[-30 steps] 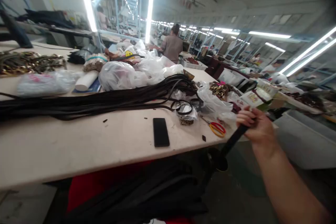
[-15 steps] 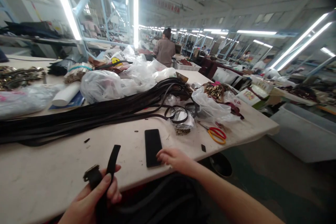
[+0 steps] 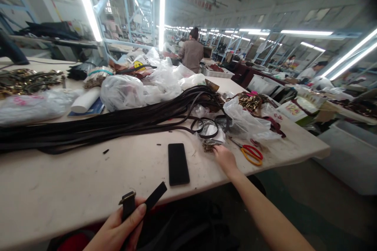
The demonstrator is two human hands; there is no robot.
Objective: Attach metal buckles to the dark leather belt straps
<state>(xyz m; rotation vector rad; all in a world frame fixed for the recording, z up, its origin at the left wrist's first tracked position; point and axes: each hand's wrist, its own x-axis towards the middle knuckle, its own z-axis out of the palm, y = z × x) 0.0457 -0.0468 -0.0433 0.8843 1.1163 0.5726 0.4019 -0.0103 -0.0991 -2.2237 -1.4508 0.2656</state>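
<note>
My left hand [image 3: 125, 223] is closed around a black strap [image 3: 156, 197], whose flat free end sticks out to the right between thumb and fingers. A metal buckle [image 3: 128, 196] is on the strap's other upright part, just above the knuckles. My right hand [image 3: 225, 160] is stretched across the table, its fingertips together at a small pile of brass-coloured metal pieces [image 3: 207, 147]. Whatever lies between those fingertips is too small to make out. Between the hands, a black phone [image 3: 178, 164] lies flat on the table [image 3: 73, 180].
A long bundle of black straps [image 3: 103, 127] runs across the table. Red-and-orange-handled scissors [image 3: 251, 154] lie right of my right hand. Behind are clear plastic bags [image 3: 123, 92] and metal fittings [image 3: 250, 102]. A person [image 3: 193, 51] stands farther off, facing away.
My right hand has moved from beside the phone, away and to the right, to the small metal pieces. My left hand has shifted right and lower with the strap, whose free end tilts more.
</note>
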